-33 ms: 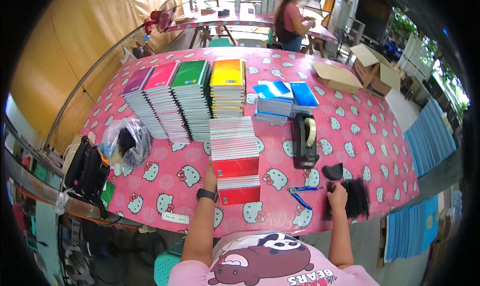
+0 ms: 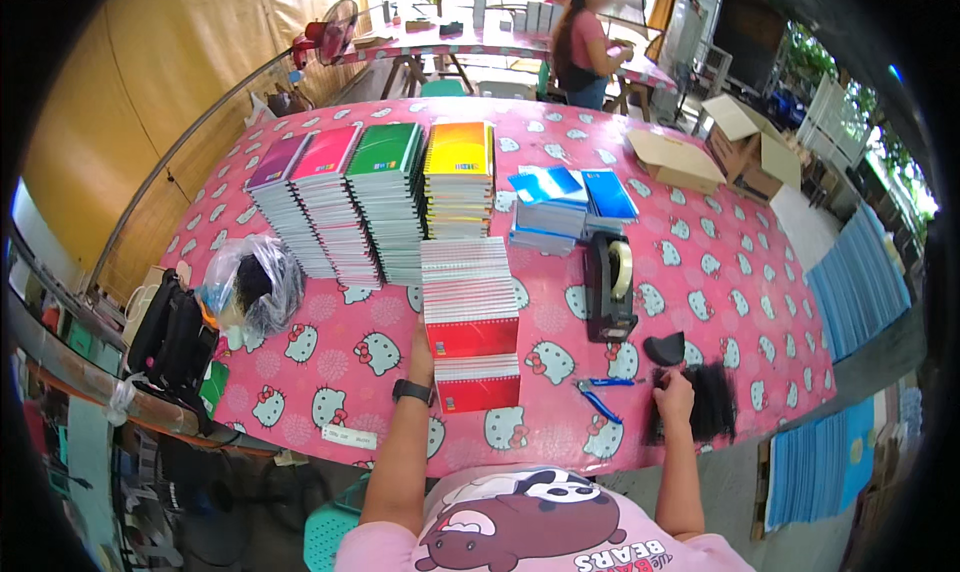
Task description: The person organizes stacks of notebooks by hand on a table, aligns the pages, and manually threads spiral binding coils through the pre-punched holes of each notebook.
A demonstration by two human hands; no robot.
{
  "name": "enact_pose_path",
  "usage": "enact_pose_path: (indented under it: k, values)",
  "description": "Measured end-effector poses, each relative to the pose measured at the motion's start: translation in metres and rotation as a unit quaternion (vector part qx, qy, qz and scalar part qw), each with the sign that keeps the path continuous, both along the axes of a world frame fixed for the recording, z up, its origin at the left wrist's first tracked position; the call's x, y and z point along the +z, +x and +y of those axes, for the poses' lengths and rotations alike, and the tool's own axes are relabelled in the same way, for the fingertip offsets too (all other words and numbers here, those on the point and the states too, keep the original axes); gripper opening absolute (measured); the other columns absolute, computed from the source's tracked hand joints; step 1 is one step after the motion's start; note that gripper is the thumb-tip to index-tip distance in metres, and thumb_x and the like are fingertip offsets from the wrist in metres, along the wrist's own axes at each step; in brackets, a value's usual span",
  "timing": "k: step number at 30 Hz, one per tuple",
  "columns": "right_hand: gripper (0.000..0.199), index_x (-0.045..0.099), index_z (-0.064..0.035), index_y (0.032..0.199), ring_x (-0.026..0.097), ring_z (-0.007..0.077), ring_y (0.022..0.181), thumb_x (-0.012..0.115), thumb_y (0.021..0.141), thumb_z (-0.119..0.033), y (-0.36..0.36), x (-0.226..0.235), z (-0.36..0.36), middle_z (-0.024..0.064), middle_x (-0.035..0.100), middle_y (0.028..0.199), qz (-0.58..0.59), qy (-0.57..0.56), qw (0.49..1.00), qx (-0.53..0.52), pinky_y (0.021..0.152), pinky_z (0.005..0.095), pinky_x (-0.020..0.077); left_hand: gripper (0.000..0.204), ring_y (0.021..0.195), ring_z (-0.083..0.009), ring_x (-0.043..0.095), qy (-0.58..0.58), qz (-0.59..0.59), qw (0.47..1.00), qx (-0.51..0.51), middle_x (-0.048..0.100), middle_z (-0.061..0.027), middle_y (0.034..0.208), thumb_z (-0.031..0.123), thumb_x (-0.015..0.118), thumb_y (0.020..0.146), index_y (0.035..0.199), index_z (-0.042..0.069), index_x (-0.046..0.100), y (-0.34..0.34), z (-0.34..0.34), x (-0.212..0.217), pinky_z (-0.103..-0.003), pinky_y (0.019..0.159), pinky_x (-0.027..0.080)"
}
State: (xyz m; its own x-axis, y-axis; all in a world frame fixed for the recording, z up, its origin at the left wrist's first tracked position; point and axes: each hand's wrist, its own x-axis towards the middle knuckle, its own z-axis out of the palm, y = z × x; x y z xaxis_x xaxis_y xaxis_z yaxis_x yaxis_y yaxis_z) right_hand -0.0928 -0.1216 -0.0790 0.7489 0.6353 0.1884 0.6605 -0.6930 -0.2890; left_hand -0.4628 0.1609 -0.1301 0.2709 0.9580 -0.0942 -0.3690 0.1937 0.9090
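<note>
We reach forward with 2 arms (image 2: 392,487), well apart. Our left forearm (image 2: 400,452) slants slightly inward; our left hand (image 2: 421,357) is mostly hidden from view. Our right forearm (image 2: 682,482) runs nearly straight ahead, and our right hand (image 2: 676,397) curls its fingers (image 2: 668,380), how tightly we cannot tell.

1. The left hand (image 2: 421,352) is beside the red notebooks (image 2: 476,338), partly hidden by them.
2. The right hand (image 2: 676,396) is at the left edge of a pile of black strands (image 2: 714,402); its grip is unclear.
3. Blue-handled pliers (image 2: 604,406) lie between the hands on a pink table (image 2: 555,450).
4. A black tape dispenser (image 2: 601,297) sits beyond the pliers.
5. Farther back stand stacks of yellow notebooks (image 2: 457,150) and green notebooks (image 2: 384,152).
</note>
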Motion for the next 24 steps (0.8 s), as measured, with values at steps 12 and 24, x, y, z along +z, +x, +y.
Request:
enact_pose_path:
  k: [12,24]
  values:
    - [0.025,0.062,0.0020,0.094,0.063,0.0333,0.082,0.054,0.070,-0.004,0.018,0.038,0.002,0.0183,0.064,0.083,0.139,0.099,0.985,-0.004,0.077,0.0384,0.0482,0.058,0.120,-0.0198,0.041,0.072,0.019,0.996,-0.046,0.044,-0.0114,0.132,0.044,0.029,0.098,0.138,0.002,0.033,-0.008,0.011,-0.026,-0.032,0.101,0.032]
    - [0.052,0.054,-0.0039,0.115,0.057,0.0195,0.074,0.039,0.067,0.009,0.005,0.037,0.043,0.0110,0.057,0.082,0.149,0.204,0.951,0.180,0.069,0.0279,0.0475,0.052,0.122,-0.0206,0.040,0.097,0.041,0.994,-0.027,0.043,-0.0124,0.133,0.034,0.031,0.098,0.139,0.002,0.030,-0.008,0.007,-0.009,-0.030,0.103,0.029]
